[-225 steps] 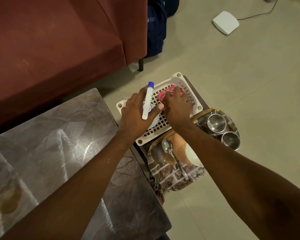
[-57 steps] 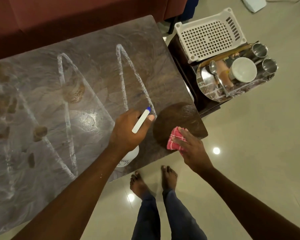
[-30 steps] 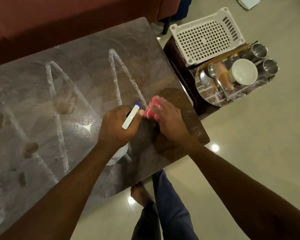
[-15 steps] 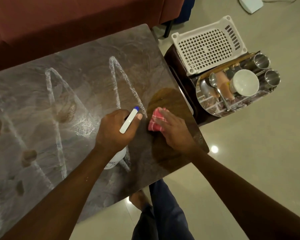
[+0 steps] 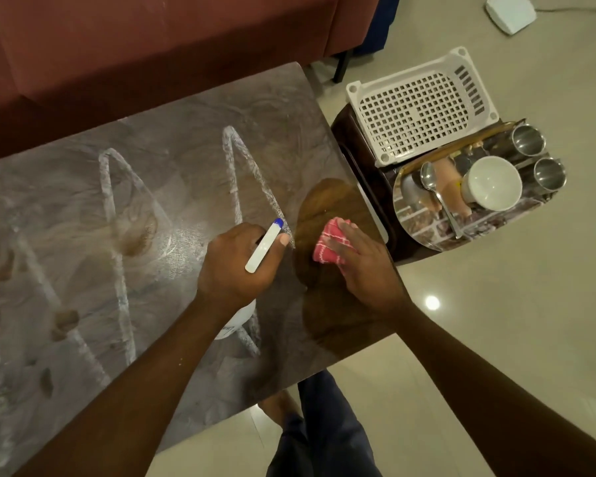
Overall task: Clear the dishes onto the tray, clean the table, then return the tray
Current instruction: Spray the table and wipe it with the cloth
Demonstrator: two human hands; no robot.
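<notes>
Desk (image 5: 172,173) streaked with white foam; left hand (image 5: 236,266) has fingers curled round a spray bottle (image 5: 264,249) just above it. Right hand (image 5: 362,266) presses pink cloth (image 5: 327,249) under straight fingers on a dark patch near the desk's right edge. Further right, tray (image 5: 424,232) on side stand (image 5: 358,139) carries spoon (image 5: 439,197), white bowl (image 5: 492,183), steel cups (image 5: 529,141), just beside white basket (image 5: 417,108).

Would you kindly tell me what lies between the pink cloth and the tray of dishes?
In the head view, only wiped table and the dark side stand separate the pink cloth from the tray.
</notes>
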